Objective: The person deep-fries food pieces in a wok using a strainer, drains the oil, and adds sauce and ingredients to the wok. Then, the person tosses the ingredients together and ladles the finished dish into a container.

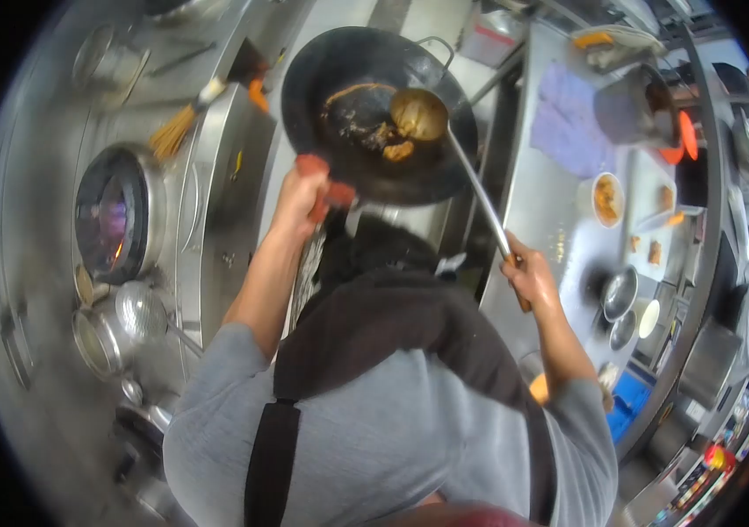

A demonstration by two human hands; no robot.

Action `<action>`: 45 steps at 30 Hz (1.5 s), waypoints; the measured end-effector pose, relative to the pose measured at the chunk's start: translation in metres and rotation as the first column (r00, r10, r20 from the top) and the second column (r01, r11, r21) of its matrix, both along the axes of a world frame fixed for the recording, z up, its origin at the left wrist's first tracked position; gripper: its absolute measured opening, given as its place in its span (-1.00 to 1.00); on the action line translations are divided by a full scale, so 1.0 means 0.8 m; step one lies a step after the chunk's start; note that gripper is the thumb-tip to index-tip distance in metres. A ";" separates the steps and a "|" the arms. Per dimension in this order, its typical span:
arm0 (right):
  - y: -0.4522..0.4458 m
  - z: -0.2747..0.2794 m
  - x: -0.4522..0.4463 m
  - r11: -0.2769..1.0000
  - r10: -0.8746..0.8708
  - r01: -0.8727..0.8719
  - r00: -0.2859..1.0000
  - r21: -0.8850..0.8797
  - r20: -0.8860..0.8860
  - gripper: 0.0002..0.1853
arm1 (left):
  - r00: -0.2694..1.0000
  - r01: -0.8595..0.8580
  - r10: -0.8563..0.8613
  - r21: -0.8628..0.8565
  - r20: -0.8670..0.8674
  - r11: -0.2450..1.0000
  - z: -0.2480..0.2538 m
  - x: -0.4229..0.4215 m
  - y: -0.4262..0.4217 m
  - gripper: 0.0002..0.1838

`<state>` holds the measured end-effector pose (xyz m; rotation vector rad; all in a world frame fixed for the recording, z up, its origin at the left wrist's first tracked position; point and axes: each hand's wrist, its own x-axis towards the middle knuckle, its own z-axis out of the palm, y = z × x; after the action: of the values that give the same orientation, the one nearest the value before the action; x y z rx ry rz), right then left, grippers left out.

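Observation:
A big dark wok [348, 167] is held out in front of my body, with a little brown food [398, 151] and a streak of sauce inside. My left hand [302, 195] is closed around a red cloth [311, 165] at the wok's near left rim; the grip under the cloth is hidden. In my right hand [530, 274] is the wooden handle end of a long ladle [477, 186]. The ladle's bowl [419, 115] sits inside the wok, next to the food.
At left, a flame burns in a round stove burner [115, 215], with a bamboo brush [177, 130] and a perforated skimmer [140, 312] nearby. On the right counter are a purple cloth [572, 123], a white tub of food [605, 200], a metal pot [629, 110] and small dark pans [619, 292].

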<state>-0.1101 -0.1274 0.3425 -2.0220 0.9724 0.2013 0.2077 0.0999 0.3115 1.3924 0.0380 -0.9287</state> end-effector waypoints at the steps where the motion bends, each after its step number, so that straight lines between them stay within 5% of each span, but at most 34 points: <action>1: 0.003 -0.007 -0.004 0.995 0.011 -0.009 1.000 0.100 -0.020 -0.37 | 1.000 0.012 -0.012 -0.014 0.021 1.000 -0.016 0.004 0.001 -0.70; 3: 0.018 -0.016 -0.007 0.983 0.016 -0.023 0.999 0.180 0.040 -0.37 | 1.000 0.025 -0.024 0.030 -0.016 0.999 -0.024 -0.001 -0.002 -0.71; 5: 0.037 0.009 0.010 0.826 -0.113 0.085 0.993 0.557 0.015 -0.37 | 0.979 -0.203 0.203 -0.039 -0.018 0.978 -0.025 -0.013 -0.015 -0.88; 9: 0.039 -0.005 0.042 0.631 -0.167 0.141 0.985 0.763 -0.045 -0.38 | 0.994 -0.085 0.088 0.041 -0.063 0.996 -0.038 -0.020 -0.006 -0.78; 14: 0.051 -0.005 0.056 0.692 -0.047 0.000 0.998 0.722 0.045 -0.40 | 0.977 -0.212 0.211 -0.036 -0.029 0.977 -0.059 -0.038 0.016 -0.76; 16: 0.045 -0.001 0.049 0.571 -0.134 0.058 0.991 0.819 0.023 -0.40 | 0.980 -0.186 0.186 0.011 -0.077 0.983 -0.063 -0.035 0.020 -0.65; 20: 0.045 0.005 0.048 0.565 -0.240 0.106 0.970 0.818 0.041 -0.40 | 0.983 -0.174 0.175 0.022 -0.055 0.984 -0.066 -0.033 0.031 -0.67; 23: 0.040 0.012 0.055 0.650 -0.286 0.141 0.956 0.747 0.068 -0.38 | 0.972 -0.228 0.227 -0.018 -0.057 0.973 -0.058 -0.034 0.031 -0.76; 26: 0.026 -0.022 0.057 0.992 -0.006 -0.015 0.986 0.128 0.165 -0.35 | 0.960 -0.280 0.281 -0.066 0.013 0.958 -0.045 -0.034 0.023 -0.77; 31: 0.024 -0.052 0.079 0.999 0.042 -0.045 0.988 0.015 0.151 -0.35 | 0.962 -0.203 0.218 -0.102 0.166 0.974 -0.031 -0.034 0.007 -0.79; 33: 0.039 -0.028 0.093 0.953 0.006 -0.025 0.998 0.301 0.066 -0.34 | 0.947 -0.242 0.260 -0.115 0.187 0.964 -0.022 -0.039 -0.012 -0.76; 35: 0.051 -0.035 0.091 0.935 0.030 -0.103 0.977 0.340 0.212 -0.34 | 0.930 -0.280 0.302 -0.129 0.207 0.951 -0.023 -0.040 -0.020 -0.74; 37: 0.067 -0.005 0.096 0.722 -0.157 0.004 0.975 0.692 0.158 -0.34 | 0.945 -0.261 0.268 -0.060 0.189 0.963 -0.032 -0.036 -0.021 -0.74; 45: 0.064 0.005 0.077 0.562 -0.271 0.005 0.946 0.827 0.179 -0.37 | 0.974 -0.210 0.210 -0.014 0.084 0.978 -0.047 -0.022 0.000 -0.78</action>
<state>-0.0484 -0.0762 0.3464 -1.0452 0.6506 0.2121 0.1904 0.1003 0.2736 1.3929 0.1164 -0.6924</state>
